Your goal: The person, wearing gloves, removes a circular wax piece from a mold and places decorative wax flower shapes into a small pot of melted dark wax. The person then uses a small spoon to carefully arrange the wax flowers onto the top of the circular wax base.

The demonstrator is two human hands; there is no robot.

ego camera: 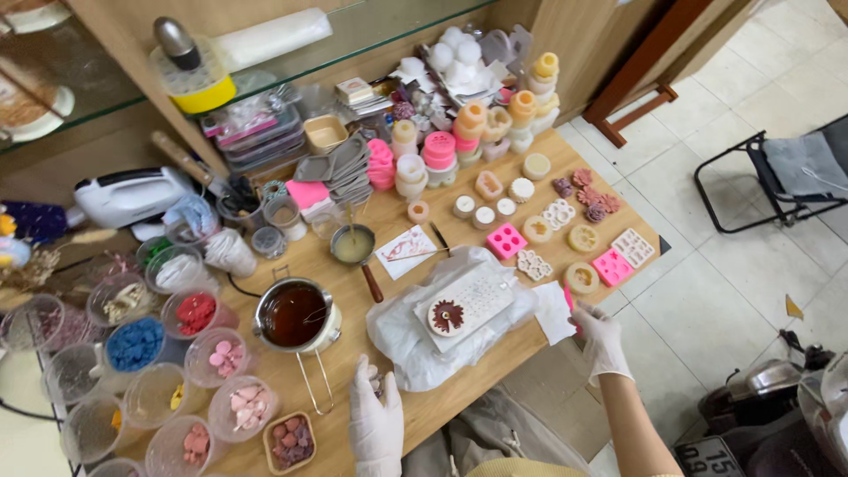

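As seen from above the near edge, shows the gloved left hand (375, 424) resting on the worktop (424, 411), fingers loosely spread and holding nothing, just beside one small wooden tray (290, 442) of pink and purple pieces. Shows the gloved right hand (599, 340) at the worktop's right corner, fingers nearly straight, tips on a white paper towel (552, 314); cannot tell whether gripped or merely touched. Places between the hands one crumpled plastic sheet (406, 349) carrying one white slab (477, 296) and one round disc (446, 316) with a dark flower pattern.

Judged a pause with the slab laid out and untouched; lifting it would call for both hands, level, since the disc lies loose against it.

Counts, further off, two pans: one pot (296, 315) of dark brown liquid, one small saucepan (353, 247) of pale liquid. Counts two flat pink moulds (505, 240) to the right, among white and yellow ones. Lists many clear cups (134, 344) of coloured pieces on the left, too overlapped for a sure count, and one white hand mixer (132, 196) beyond.
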